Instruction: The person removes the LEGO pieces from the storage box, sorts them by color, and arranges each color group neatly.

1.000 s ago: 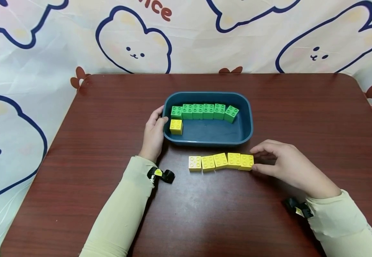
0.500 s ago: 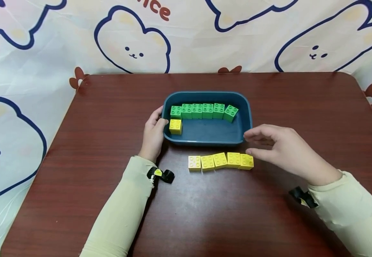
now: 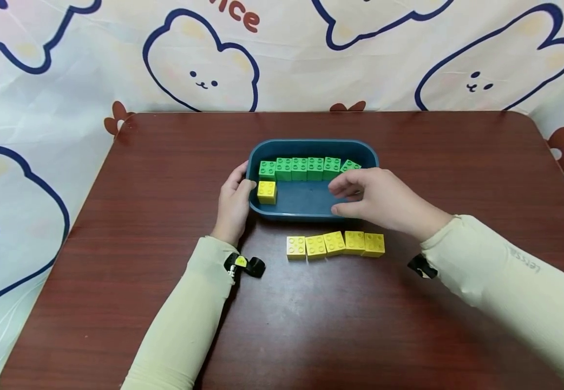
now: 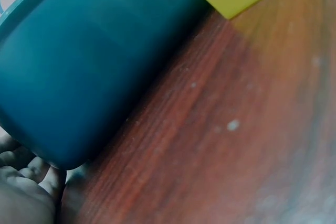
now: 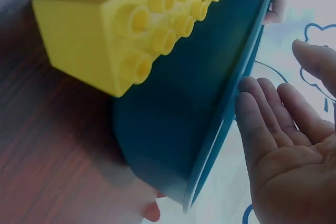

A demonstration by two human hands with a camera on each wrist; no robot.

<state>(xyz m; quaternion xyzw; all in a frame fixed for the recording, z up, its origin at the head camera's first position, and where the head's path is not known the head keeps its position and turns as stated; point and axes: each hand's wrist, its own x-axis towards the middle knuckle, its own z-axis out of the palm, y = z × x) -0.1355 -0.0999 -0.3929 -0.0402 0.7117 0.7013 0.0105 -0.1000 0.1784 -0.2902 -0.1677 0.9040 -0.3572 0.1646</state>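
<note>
A blue plastic bin stands on the table with a row of green toy bricks along its far side. One yellow brick sits in its near left corner. My left hand grips the bin's left end, thumb at the rim and fingers outside. Over the bin's right part hovers my right hand, hiding that corner and part of the rightmost green brick. In the right wrist view the palm of the right hand shows nothing held, thumb apart from the fingers.
Several yellow bricks form a slightly crooked row on the brown table, just in front of the bin. A patterned cloth hangs behind the table. Each wrist wears a small black camera.
My right hand has left the right end of the yellow row and moved up and left, over the bin. The left hand, bin and bricks stay as they were.
</note>
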